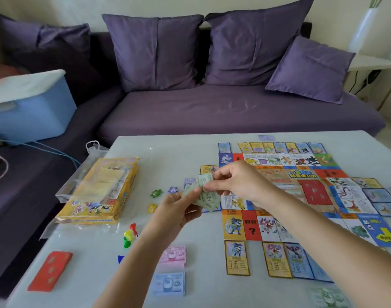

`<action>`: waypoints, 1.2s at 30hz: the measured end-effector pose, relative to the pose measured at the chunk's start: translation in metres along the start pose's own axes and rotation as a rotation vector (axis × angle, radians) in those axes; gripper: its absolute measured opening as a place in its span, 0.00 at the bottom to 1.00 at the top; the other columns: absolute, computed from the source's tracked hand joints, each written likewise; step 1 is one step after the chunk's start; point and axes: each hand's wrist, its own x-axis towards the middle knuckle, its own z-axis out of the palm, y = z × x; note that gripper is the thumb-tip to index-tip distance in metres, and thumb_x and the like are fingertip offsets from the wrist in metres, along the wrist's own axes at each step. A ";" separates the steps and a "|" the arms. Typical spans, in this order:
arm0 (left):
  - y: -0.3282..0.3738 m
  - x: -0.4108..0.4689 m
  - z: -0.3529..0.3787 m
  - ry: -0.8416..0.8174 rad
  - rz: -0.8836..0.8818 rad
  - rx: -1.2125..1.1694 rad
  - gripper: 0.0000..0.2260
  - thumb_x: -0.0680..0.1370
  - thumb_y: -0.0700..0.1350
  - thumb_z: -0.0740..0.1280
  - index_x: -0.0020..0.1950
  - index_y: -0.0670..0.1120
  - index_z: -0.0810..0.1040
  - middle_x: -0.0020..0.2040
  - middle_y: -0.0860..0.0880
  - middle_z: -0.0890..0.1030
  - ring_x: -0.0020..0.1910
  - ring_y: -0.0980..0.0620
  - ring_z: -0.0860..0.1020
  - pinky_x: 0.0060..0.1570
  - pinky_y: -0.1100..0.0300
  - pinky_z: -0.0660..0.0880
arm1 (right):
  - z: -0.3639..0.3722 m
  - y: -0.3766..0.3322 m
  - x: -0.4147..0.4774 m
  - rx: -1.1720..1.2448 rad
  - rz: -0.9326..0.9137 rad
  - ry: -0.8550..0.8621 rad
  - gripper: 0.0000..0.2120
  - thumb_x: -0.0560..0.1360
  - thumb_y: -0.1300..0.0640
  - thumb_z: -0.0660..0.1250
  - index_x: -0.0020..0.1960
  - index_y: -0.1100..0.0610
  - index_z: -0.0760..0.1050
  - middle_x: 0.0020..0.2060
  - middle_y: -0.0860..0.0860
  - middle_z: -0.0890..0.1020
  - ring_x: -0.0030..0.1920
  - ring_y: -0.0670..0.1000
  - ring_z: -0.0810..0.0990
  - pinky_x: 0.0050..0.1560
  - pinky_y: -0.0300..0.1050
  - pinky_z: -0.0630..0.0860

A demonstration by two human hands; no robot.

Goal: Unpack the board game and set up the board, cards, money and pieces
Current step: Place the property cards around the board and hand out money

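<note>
Risk: green notes (206, 200) slipping.
Your left hand (176, 210) and right hand (239, 181) pinch them; slack fingers (221, 174) drop them onto the board (290, 185).

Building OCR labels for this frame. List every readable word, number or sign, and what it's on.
"1000": pink banknote stack
"500": blue banknote stack
"?": red board square
Not readable, too small, blurred or upside down: green banknotes held by the left hand and right hand, other print on the game board, property cards, yellow game box, red card deck.
</note>
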 end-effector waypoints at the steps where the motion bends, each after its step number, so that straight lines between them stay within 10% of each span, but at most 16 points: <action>1: 0.003 0.007 -0.007 0.043 0.000 -0.026 0.08 0.78 0.41 0.64 0.43 0.39 0.80 0.34 0.46 0.81 0.29 0.56 0.77 0.31 0.66 0.75 | 0.001 0.000 0.010 0.024 0.021 0.002 0.11 0.68 0.52 0.76 0.41 0.60 0.82 0.32 0.52 0.83 0.32 0.44 0.79 0.33 0.33 0.74; 10: 0.022 0.042 -0.062 0.204 -0.077 -0.490 0.09 0.81 0.38 0.58 0.54 0.32 0.72 0.45 0.33 0.81 0.37 0.41 0.83 0.39 0.51 0.81 | 0.025 0.020 0.106 -0.163 0.265 -0.113 0.09 0.71 0.54 0.74 0.38 0.60 0.81 0.33 0.52 0.83 0.32 0.47 0.77 0.33 0.37 0.72; 14: 0.019 0.051 -0.062 0.119 -0.191 -0.628 0.12 0.82 0.39 0.57 0.62 0.34 0.68 0.49 0.27 0.78 0.39 0.35 0.83 0.39 0.44 0.81 | 0.032 0.027 0.127 -0.283 0.305 -0.116 0.19 0.69 0.50 0.76 0.54 0.61 0.82 0.52 0.55 0.84 0.51 0.52 0.81 0.54 0.42 0.75; 22: 0.004 0.070 -0.055 0.156 -0.306 -0.724 0.12 0.83 0.39 0.53 0.51 0.30 0.69 0.59 0.22 0.70 0.64 0.27 0.68 0.57 0.40 0.68 | 0.043 0.037 0.141 -0.426 0.358 -0.132 0.24 0.67 0.48 0.77 0.55 0.63 0.80 0.51 0.57 0.83 0.51 0.55 0.81 0.57 0.49 0.77; 36: 0.011 0.063 -0.056 0.177 -0.305 -0.739 0.14 0.83 0.38 0.53 0.49 0.27 0.70 0.62 0.21 0.67 0.65 0.26 0.67 0.59 0.40 0.67 | 0.037 0.029 0.141 -0.288 0.360 -0.121 0.26 0.67 0.50 0.77 0.59 0.64 0.78 0.57 0.58 0.81 0.55 0.56 0.80 0.54 0.45 0.75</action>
